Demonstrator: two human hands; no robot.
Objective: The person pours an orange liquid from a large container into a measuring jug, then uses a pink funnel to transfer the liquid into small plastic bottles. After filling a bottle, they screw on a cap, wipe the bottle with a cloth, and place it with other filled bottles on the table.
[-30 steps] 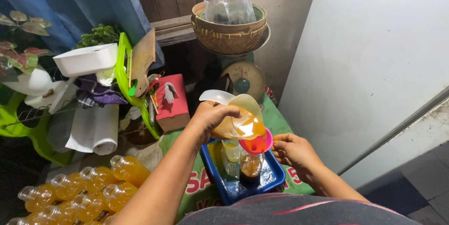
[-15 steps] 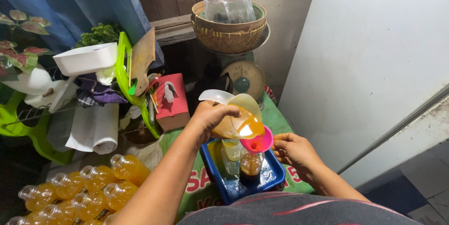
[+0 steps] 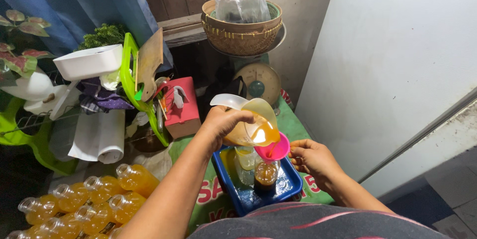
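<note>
The left hand [image 3: 226, 121] is clenched around a clear plastic jug [image 3: 251, 124], its grip closed on the handle side, and tips it so amber liquid runs over the spout into a pink funnel [image 3: 274, 148]. The funnel sits in the neck of a small bottle [image 3: 266, 174] partly filled with dark liquid, standing in a blue tray [image 3: 290, 187] near the middle of the table. A second, paler bottle [image 3: 244, 162] stands just beside it at nine o'clock. The right hand [image 3: 310, 159], at three o'clock of the funnel, has its fingers loosely curled and released, fingertips just beside the funnel's rim. Filled orange bottles [image 3: 99, 204] lie grouped at eight o'clock.
</note>
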